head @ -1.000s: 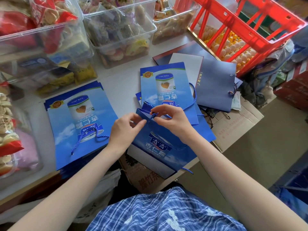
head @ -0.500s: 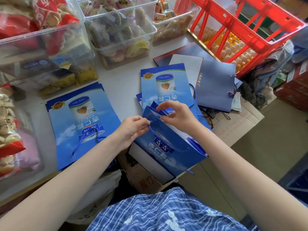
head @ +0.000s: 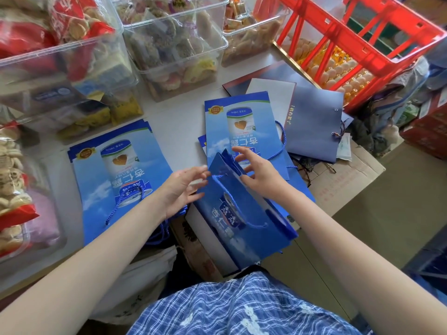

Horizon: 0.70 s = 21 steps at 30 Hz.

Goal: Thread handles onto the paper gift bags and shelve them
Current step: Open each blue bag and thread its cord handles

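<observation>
Gift bag: blue gift bag [head: 244,213] at the near edge of the tabletop [head: 179,122], overhanging it; long axis runs from the open mouth at the far left to the base at the near right
Cord: blue cord handle [head: 251,223] loops across the bag's face
Left hand: left hand [head: 183,189] with fingers spread loosely, just beside the bag's mouth; cannot tell if it touches
Right hand: right hand [head: 256,170] with fingers straight, resting at the bag's mouth
Stacks: flat bags [head: 116,180] toward the left edge; another stack [head: 242,126] beyond the hands
Containers: clear bins [head: 174,44] along the far edge hold packaged snacks; red crate [head: 362,32] at the far right corner
</observation>
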### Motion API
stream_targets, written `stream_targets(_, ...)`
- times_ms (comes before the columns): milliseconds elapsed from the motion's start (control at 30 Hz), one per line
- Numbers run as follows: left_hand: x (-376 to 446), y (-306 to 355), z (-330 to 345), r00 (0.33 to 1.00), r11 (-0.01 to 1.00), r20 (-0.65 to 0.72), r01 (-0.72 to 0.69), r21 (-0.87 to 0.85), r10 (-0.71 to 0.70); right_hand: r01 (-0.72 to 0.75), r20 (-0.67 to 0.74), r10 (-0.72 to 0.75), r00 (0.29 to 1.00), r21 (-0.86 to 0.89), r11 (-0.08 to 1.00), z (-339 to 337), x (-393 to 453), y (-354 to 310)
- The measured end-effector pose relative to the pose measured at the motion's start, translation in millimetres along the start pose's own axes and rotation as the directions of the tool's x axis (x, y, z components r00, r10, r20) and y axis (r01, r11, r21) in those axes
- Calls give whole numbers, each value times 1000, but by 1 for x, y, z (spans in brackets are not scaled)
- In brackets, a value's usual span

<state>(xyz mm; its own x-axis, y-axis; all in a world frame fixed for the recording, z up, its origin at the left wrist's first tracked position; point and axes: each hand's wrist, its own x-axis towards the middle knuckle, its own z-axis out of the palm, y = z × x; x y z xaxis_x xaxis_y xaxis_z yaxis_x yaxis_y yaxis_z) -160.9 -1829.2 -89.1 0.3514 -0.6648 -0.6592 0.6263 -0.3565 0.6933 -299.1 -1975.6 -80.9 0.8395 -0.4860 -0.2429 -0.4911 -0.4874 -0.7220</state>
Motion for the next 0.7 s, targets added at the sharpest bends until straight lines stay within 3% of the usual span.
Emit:
stream_targets(67,3,10,8,967,963,-137,-188,196,216,11,28,-10,1000,-26,1000,0,0,-1)
stream_targets(133,6,20,15,904,845,-94,-347,407,417,31,0,-31,1000,-27,999,1,1,-2)
stream_targets(233,11,18,23,879,639,67,-393,662,472,48,-47,-48,998,-8,999,4,2,-6)
stream_targets(300,14,12,26,871,573,66,-376,729,487,68,-60,-68,996,-4,998,7,2,-9)
stream_targets(400,12,12,28,907,675,-11,-305,672,420,102,-38,-104,994,-59,993,8,5,-8)
stream_targets(500,4,14,27,941,738,8,-270,619,338,85,-28,-88,996,-98,992,5,13,-8)
stream_targets(700,-7,15,20,946,720,78,-292,629,316,52,-129,-57,990,-41,998,8,29,-18)
